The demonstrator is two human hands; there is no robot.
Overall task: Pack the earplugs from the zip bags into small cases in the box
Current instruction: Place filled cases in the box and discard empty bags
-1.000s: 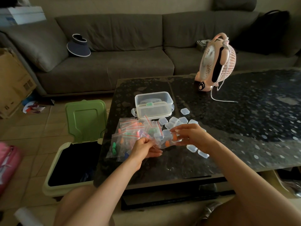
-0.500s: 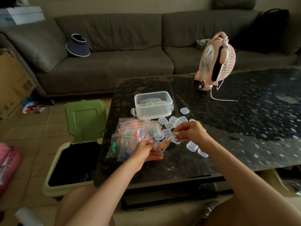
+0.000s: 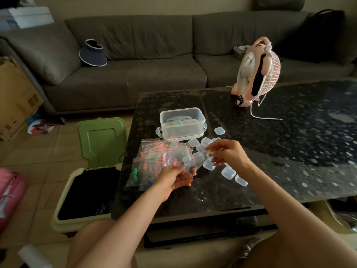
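Note:
Both hands hold one clear zip bag (image 3: 195,163) above the dark table's front left part. My left hand (image 3: 173,176) grips its lower end, where orange earplugs (image 3: 190,183) show by the fingers. My right hand (image 3: 226,153) pinches the bag's upper edge. A pile of zip bags (image 3: 154,159) with coloured earplugs lies to the left of the hands. Several small clear cases (image 3: 229,173) are scattered around and behind the right hand. The clear plastic box (image 3: 182,123) stands just beyond the pile.
A pink desk fan (image 3: 255,72) with a white cord stands at the table's back. An open bin with a green lid (image 3: 102,140) sits on the floor to the left of the table (image 3: 289,151). A grey sofa (image 3: 135,64) runs behind, a cardboard box (image 3: 13,97) far left.
My right hand has risen and drawn the bag's upper edge up and to the right, stretching the bag between both hands. My left hand stayed almost in place.

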